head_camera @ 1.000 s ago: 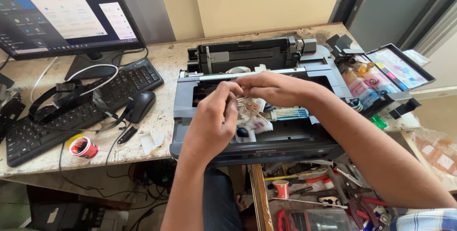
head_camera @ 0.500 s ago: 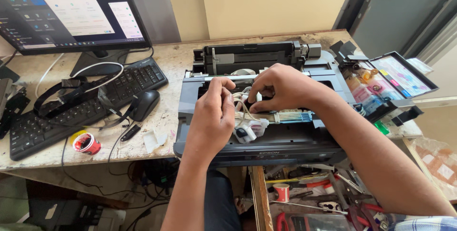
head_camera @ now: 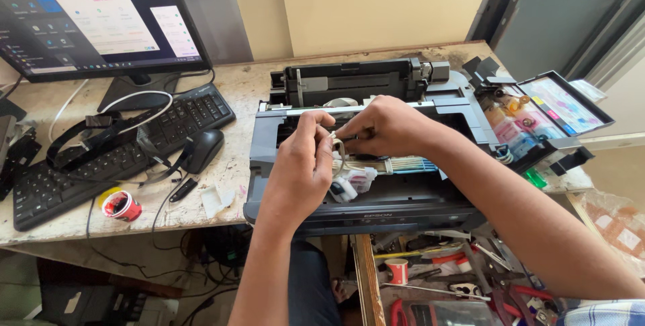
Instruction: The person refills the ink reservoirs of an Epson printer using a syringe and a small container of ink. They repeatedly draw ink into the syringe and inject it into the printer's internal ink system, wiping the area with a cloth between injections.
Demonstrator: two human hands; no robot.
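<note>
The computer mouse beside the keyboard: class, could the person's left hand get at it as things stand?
Probably yes. The mouse lies uncovered on the desk, left of the opened printer, with only thin cables near it. But the left hand is pinching a small part with the right hand.

The opened printer (head_camera: 376,158) sits on the worktable (head_camera: 255,91), right of centre. Both hands meet over its open middle: the left hand (head_camera: 299,165) on the left, the right hand (head_camera: 383,128) on the right, their fingertips touching at what seems to be a thin tube (head_camera: 339,151). Just below them, inside the printer, lie the cartridges (head_camera: 353,183). An ink tank unit (head_camera: 537,121) hangs off the printer's right side. Left of the printer lies a mouse (head_camera: 203,150), then a keyboard (head_camera: 114,154) with a strap (head_camera: 101,136) on it. The monitor (head_camera: 94,17) stands behind the keyboard. A tape roll (head_camera: 122,206) lies near the table's front edge. Under the table's front edge, an open drawer (head_camera: 443,282) holds tools.
</note>
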